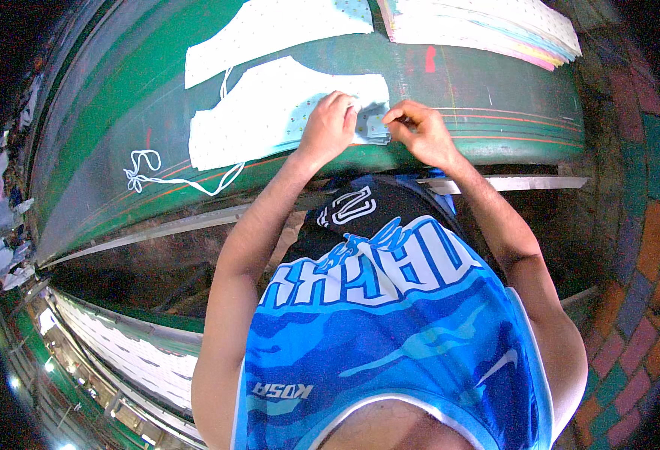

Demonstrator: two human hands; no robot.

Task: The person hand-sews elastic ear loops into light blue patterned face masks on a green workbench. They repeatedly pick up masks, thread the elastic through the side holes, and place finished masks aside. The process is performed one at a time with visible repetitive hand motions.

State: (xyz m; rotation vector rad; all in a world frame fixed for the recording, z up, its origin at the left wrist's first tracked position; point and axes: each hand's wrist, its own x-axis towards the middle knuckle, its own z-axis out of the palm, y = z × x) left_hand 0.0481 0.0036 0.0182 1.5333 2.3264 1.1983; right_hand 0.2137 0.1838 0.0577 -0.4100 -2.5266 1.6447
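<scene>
A stack of cut fabric pieces (262,112), pale with a small dotted print, lies on the green table near its front edge. My left hand (331,126) rests over the stack's right part, its fingers closed in a pinch on the top fabric. At the stack's right end, the fingers of my right hand (422,133) are curled and pinched at the edge of a light blue layer. Some of the fabric between both hands is lifted and shaded. A white cord (187,182) runs out from under the stack and ends in loose loops on the left.
Behind the stack lies another pale printed fabric piece (285,34). A thicker pile of cut fabric (487,26), with pink, yellow and blue edges, sits at the far right. The green table (510,97) bears red and orange lines. Coloured paving (637,300) shows on the right.
</scene>
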